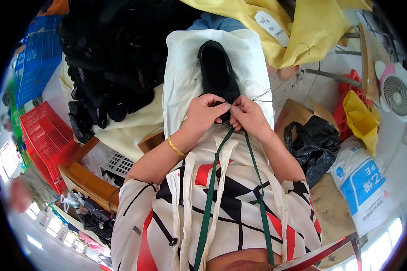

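Note:
A black shoe (217, 70) lies lengthwise on the white apron cloth (185, 86) over my lap, toe pointing away from me. My left hand (204, 113) and my right hand (248, 115) meet at the shoe's near end, fingers pinched together on its heel edge. A gold bracelet (176, 147) circles my left wrist. A green strap (209, 198) hangs from my neck down toward my hands. What my fingertips pinch is too small to make out.
A big heap of black shoes (108, 58) fills the left. Red plastic crates (47, 135) and a wooden bench (88, 178) lie at lower left. Yellow cloth (298, 31), a cardboard box with a black bag (312, 140), a white sack (364, 180) and a small fan (397, 92) stand on the right.

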Available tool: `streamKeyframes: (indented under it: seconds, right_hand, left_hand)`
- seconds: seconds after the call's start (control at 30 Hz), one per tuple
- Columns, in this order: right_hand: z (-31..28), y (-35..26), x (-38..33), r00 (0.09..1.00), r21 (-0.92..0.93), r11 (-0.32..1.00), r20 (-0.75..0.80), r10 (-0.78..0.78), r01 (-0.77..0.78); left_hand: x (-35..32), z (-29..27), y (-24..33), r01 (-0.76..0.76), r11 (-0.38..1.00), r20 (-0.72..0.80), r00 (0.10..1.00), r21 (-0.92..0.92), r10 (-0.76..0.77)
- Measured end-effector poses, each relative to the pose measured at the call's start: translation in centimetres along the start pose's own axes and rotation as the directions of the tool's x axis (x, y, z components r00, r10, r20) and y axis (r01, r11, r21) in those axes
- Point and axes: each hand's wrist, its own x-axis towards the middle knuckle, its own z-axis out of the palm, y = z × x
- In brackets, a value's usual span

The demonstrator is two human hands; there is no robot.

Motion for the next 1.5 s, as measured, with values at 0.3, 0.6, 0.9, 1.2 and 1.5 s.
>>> streamKeyframes:
  seconds: [0.3,0.6,0.9,1.2,1.5]
  right_hand:
    - [-0.9,-1.2,0.5,0.986,0.105,0.993,0.147,-0.078,0.063]
    - [-1.3,-2.8,-0.6,0.828,-0.514,0.701,0.034,-0.559,0.494]
    - [-0.6,-2.3,-0.6,0.661,-0.656,0.465,0.069,-0.747,0.594]
    - [1.9,-4.6,-1.1,0.478,-0.552,0.35,0.102,-0.872,0.757]
    - [-6.5,-6.3,-3.9,0.895,0.423,0.808,-0.356,-0.267,0.41]
  left_hand:
    - [0.1,0.0,0.0,-0.037,0.999,0.026,0.999,0.039,0.036]
    - [0.0,-0.6,-1.1,-0.289,0.869,0.014,0.951,0.401,0.309]
    - [-0.4,-0.4,-0.7,-0.416,0.752,0.068,0.892,0.511,0.447]
    - [-0.3,-0.9,-0.3,-0.507,0.641,0.234,0.854,0.576,0.465]
    - [-0.3,-0.7,0.1,-0.628,0.463,0.373,0.762,0.625,0.529]
